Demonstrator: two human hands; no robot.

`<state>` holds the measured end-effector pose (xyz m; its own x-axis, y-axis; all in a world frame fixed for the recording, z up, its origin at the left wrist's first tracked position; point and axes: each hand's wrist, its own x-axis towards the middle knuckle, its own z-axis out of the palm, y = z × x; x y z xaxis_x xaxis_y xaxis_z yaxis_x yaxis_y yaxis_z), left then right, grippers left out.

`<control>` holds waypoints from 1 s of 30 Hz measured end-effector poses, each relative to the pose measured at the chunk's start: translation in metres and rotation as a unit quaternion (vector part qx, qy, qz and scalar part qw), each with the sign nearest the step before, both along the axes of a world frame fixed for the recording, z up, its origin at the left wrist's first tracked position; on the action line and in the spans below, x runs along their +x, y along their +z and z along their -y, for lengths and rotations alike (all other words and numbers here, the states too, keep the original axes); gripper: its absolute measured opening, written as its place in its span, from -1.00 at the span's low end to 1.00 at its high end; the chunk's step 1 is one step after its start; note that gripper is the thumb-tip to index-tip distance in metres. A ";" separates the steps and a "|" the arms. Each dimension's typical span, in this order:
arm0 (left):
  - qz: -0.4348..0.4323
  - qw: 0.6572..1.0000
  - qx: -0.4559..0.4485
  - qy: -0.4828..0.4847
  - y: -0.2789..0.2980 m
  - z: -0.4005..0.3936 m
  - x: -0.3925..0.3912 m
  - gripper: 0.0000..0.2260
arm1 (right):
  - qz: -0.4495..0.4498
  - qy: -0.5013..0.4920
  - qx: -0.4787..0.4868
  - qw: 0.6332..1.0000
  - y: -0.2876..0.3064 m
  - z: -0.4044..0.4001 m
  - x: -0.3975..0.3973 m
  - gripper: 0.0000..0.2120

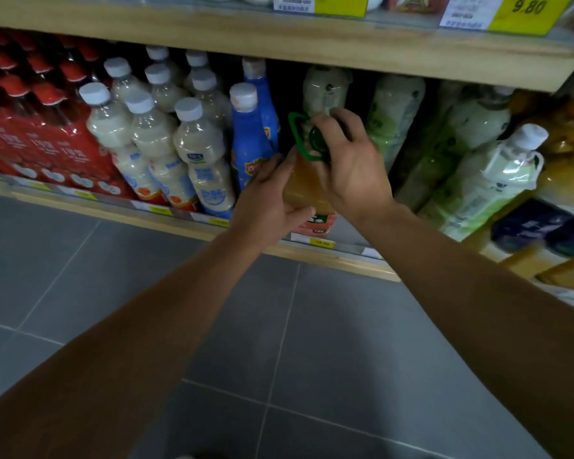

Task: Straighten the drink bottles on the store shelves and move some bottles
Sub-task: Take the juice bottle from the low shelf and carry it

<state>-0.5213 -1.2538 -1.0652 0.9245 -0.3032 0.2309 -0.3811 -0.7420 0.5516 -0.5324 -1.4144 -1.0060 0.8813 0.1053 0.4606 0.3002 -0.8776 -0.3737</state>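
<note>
We see a lower shelf [312,256] beneath an upper shelf board [279,44], with the tiled floor [146,309] before it. On the lower shelf, from left to right, stand the cola bottles [30,127], the milk-drink bottles [156,140], two tall bottles [251,134] one behind the other, the juice bottle [304,183] at the shelf's front edge, and the shrink-wrapped tea bottles [478,167]. Further wrapped bottles [325,87] stand behind the juice bottle. Our left hand [269,207] lies against the juice bottle's left side; our right hand [348,160] sits over its cap, beside the carrying loop [297,134]. Price tags [527,11] hang on the upper board's front; smaller shelf labels [322,242] line the lower shelf's edge.
</note>
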 end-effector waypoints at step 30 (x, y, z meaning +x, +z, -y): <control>-0.117 0.962 -0.013 -0.246 0.006 0.097 0.039 0.29 | 0.093 -0.092 0.153 0.980 -0.046 0.112 -0.071 -0.60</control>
